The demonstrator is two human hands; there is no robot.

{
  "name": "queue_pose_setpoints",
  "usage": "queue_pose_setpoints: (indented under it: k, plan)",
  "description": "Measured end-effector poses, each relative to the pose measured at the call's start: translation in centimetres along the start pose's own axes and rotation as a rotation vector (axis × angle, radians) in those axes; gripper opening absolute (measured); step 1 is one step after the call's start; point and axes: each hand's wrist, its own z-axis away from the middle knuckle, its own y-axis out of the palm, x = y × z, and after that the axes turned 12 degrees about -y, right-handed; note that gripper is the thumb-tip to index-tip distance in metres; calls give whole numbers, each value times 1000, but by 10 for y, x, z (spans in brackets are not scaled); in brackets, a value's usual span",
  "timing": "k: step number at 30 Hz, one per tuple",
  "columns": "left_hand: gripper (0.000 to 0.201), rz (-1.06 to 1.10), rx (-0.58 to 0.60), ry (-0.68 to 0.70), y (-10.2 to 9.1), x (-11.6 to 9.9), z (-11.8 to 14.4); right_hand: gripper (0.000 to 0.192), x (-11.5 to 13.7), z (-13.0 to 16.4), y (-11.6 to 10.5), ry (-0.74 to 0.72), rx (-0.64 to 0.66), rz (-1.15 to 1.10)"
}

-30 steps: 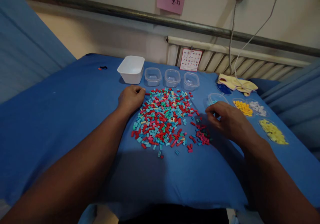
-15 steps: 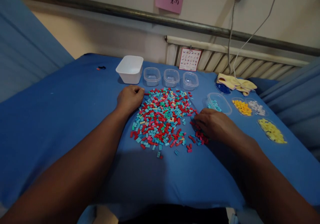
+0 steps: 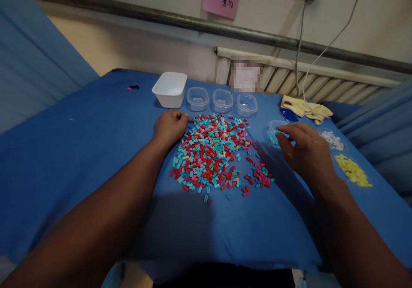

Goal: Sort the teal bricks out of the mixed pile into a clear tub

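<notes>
A wide heap of small toy building bricks (image 3: pixel 209 150), mostly red and light blue with some green, pink and cream ones, is spread on the blue cloth. My left hand (image 3: pixel 170 127) rests at the heap's upper left edge, fingers curled in; whatever they hold, if anything, is hidden. Over a clear container (image 3: pixel 273 126) of light blue bricks (image 3: pixel 274 139) hovers my right hand (image 3: pixel 304 148), its thumb and forefinger slightly apart with no brick visible between them. A smaller cluster of red and blue bricks (image 3: pixel 261 175) lies to the right of the heap.
Behind the heap stand a white tub (image 3: pixel 170 89) and three clear containers (image 3: pixel 222 101). White bricks (image 3: pixel 333 140) and yellow bricks (image 3: pixel 353 170) sit in shallow trays at right. A yellow cloth (image 3: pixel 305 107) and a blue lid-like piece (image 3: pixel 289 115) lie near the radiator (image 3: pixel 325 80).
My right hand has moved right and away from me, from the small red and blue cluster to the light blue bricks' container. My left hand stays put; the view has shifted slightly.
</notes>
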Motion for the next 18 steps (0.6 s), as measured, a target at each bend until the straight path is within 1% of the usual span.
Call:
queue_pose_setpoints:
  k: [2,4,7,10,12,15,18]
  plan:
    - [36,0,-1,6,1,1,-1,23,23,-4,10,-97,77,-176]
    - [36,-6,-4,7,1,1,0,22,44,-9,21,-165,239,-301]
    - [38,-15,-1,13,-1,0,1,26,61,-15,34,-195,415,-290]
    - [39,-19,8,17,-1,-1,1,27,64,-18,38,-199,509,-302]
    - [40,-17,7,13,0,-1,0,21,64,-18,37,-196,521,-358]
    - [41,-3,4,28,1,2,-2,10,65,-15,36,-213,483,-442]
    - [41,7,-1,44,2,4,-3,12,66,-12,40,-241,431,-485]
